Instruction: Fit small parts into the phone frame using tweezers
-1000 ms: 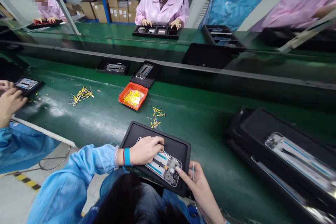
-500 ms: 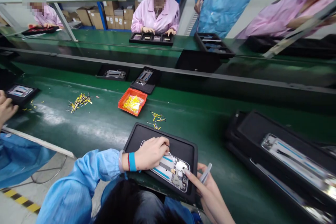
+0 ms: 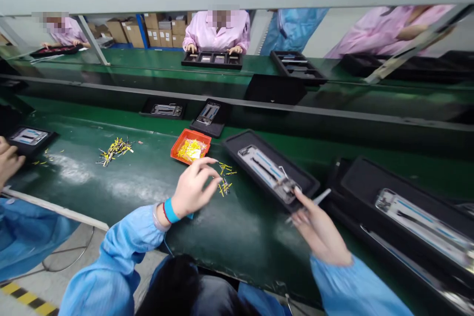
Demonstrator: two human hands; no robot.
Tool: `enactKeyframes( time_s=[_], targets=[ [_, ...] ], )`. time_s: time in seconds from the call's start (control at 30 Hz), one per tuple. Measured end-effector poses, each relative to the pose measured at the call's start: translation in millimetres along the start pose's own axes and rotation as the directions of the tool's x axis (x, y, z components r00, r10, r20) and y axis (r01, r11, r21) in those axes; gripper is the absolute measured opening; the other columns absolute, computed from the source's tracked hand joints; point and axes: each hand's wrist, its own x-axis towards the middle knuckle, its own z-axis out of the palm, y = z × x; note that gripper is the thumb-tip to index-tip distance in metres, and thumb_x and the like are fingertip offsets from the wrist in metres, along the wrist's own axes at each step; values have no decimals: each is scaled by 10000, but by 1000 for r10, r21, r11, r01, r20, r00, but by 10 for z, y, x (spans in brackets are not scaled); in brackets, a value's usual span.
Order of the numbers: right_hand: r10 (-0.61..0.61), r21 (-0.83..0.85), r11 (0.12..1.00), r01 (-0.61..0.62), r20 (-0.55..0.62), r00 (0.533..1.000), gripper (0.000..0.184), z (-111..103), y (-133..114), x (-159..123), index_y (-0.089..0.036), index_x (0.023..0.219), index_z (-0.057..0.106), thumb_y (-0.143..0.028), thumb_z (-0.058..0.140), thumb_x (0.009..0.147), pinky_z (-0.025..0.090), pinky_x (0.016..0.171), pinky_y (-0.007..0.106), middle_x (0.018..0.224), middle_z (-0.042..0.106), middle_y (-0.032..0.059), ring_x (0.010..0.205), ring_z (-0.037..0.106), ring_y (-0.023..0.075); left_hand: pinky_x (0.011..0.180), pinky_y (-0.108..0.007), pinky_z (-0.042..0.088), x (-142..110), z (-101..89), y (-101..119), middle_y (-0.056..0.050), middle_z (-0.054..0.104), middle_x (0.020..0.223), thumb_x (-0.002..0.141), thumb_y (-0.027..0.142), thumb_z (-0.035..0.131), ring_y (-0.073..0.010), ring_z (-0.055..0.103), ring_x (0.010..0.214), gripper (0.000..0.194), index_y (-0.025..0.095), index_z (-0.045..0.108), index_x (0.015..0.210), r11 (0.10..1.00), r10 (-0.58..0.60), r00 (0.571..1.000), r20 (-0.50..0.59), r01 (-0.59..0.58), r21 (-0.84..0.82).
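A black tray (image 3: pixel 237 144) holding a phone frame (image 3: pixel 268 170) lies slantwise on the green belt, right of centre. My right hand (image 3: pixel 318 229) rests its fingertips on the tray's near end and grips a thin silver tool (image 3: pixel 321 197) that points up and to the right. My left hand (image 3: pixel 192 190) hovers over the belt with its fingers loosely spread and nothing in them. It is just left of a few loose yellow parts (image 3: pixel 224 183) and near the orange tray (image 3: pixel 180 144) of yellow parts.
Stacked black trays with phone frames (image 3: pixel 407 207) fill the right. Two more trays (image 3: pixel 165 108) (image 3: pixel 209 113) lie along the rail behind the orange one. A yellow parts pile (image 3: pixel 114 148) lies at left, beside a co-worker's hand (image 3: pixel 9 163). People in pink work across the line.
The black tray with the phone frame has slid from right in front of me up and to the right, with my right hand on it. My left hand left the frame and moved toward the yellow parts.
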Motion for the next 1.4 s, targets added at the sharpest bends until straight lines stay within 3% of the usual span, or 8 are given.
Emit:
enactKeyframes(
  time_s=[0.13,0.3,0.5,0.67,0.87,1.1,1.23,1.4],
  targets=[
    [-60,-16,998,59,-58,996,422,480,-196,603,-204,557,388,-250,620,907,250,255,135,380,221,-129,287,195,44,779,-309,552,-125,26,-447,-50,586,914,924,277,526,-176,631,883,177,189,597,788,994,-84,987,-138,92,51],
    [-146,-136,982,132,-98,984,170,899,-395,1159,-135,869,576,-266,548,974,355,342,146,657,519,-60,406,419,46,642,-275,554,-301,-32,-658,-61,537,966,913,276,561,-142,617,762,174,168,613,786,989,-112,963,-244,131,62],
    [-273,-379,891,249,-10,962,121,1193,-287,1254,-137,1018,594,-229,597,940,518,528,239,882,610,14,637,589,121,681,-271,555,-401,-12,-605,-57,572,959,916,252,561,-132,632,730,159,176,621,790,992,-58,974,-220,81,94],
    [-315,-545,776,318,103,943,142,1797,-81,1340,-139,1005,622,-225,656,898,541,753,363,1041,621,51,885,619,196,689,-263,552,-447,37,-589,-61,617,915,918,216,541,-150,651,760,137,182,628,817,990,-15,988,-154,37,138],
    [-293,-604,754,259,44,955,277,2316,-108,1484,-143,1170,571,-262,620,925,522,839,430,1209,561,107,1008,595,246,650,-252,554,-455,55,-653,-72,635,921,923,212,501,-139,655,688,177,180,628,803,986,0,992,-122,20,168],
    [-267,-504,809,304,146,953,184,2047,-331,1423,-138,1077,589,-268,592,946,554,622,297,983,620,44,748,627,157,678,-251,556,-460,69,-661,-69,651,906,914,242,500,-145,665,720,184,190,631,796,995,-49,996,-72,55,82],
    [-286,-407,844,350,211,935,151,1639,-422,1223,-140,954,580,-285,611,928,455,455,198,786,582,-15,531,531,88,669,-254,554,-466,67,-634,-66,653,874,904,264,500,-147,651,731,177,189,628,807,993,-112,993,-34,110,-47],
    [-283,-314,878,362,268,921,318,1012,-533,813,-207,792,532,-283,818,677,308,351,169,603,514,-71,424,443,82,621,-265,548,-449,96,-518,-63,645,800,931,331,466,-136,624,638,219,164,587,858,939,-202,978,51,208,-275]
  ],
)
